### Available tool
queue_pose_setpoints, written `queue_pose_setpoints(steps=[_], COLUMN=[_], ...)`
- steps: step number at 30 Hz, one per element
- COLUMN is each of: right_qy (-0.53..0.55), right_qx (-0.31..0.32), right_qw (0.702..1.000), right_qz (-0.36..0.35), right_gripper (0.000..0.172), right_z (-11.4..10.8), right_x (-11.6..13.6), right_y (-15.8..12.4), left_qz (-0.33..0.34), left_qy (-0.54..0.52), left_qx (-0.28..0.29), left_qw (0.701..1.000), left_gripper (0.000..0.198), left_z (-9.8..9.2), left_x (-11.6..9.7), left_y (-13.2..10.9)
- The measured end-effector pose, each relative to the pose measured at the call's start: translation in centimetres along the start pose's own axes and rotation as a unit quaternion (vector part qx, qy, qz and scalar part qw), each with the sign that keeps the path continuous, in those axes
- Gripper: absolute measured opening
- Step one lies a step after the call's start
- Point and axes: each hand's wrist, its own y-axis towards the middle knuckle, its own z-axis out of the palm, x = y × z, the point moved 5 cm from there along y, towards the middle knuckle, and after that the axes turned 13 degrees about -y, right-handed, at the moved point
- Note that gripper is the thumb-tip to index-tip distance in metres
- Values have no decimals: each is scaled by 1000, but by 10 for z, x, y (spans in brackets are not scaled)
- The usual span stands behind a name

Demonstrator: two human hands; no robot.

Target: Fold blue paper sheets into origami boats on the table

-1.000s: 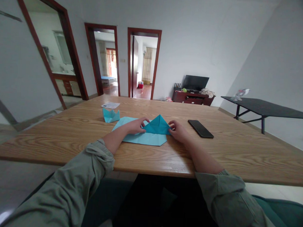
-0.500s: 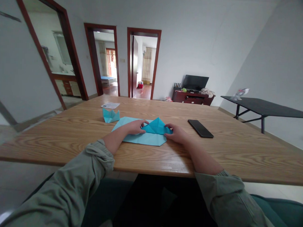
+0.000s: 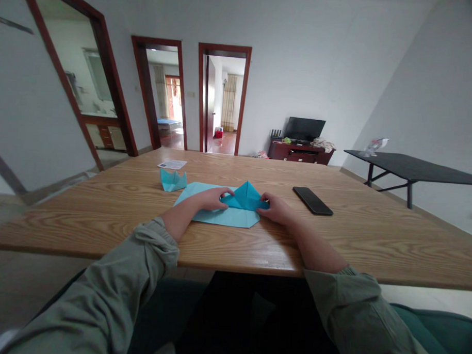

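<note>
A sheet of light blue origami paper [image 3: 222, 218] lies folded on the wooden table [image 3: 102, 229], with a darker blue triangular flap [image 3: 245, 197] raised at its middle. My left hand [image 3: 210, 199] rests on the paper, its fingertips at the flap's left side. My right hand [image 3: 277, 209] pinches the flap's right corner. A small finished-looking blue paper fold [image 3: 173, 181] sits apart, to the left of the sheet and beyond my left hand.
A black smartphone [image 3: 312, 201] lies to the right of my right hand. A small printed paper slip [image 3: 172, 164] lies near the far table edge. A black side table [image 3: 410, 170] stands off to the right, and a chair back shows at lower right.
My right hand has shifted left, closer to the flap, since the oldest frame. The flap's peak has dropped slightly and its right corner has drawn in. The left hand has barely moved.
</note>
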Motion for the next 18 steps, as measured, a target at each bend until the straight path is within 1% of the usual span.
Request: queue_pose_setpoints(steps=[5, 12, 18], right_qy=[-9, 1, -4], right_qx=[16, 35, 28], right_qw=[1000, 999, 1000], right_qz=[5, 1, 7], right_gripper=[33, 25, 22], right_z=[-1, -5, -7], right_x=[2, 8, 9], right_y=[-1, -4, -5], left_qz=[-13, -19, -18], left_qy=[-8, -18, -15], left_qx=[-2, 4, -3], left_qw=[1000, 1000, 1000], left_gripper=[63, 61, 61], left_z=[0, -1, -1], left_x=[2, 0, -2], left_y=[0, -1, -1])
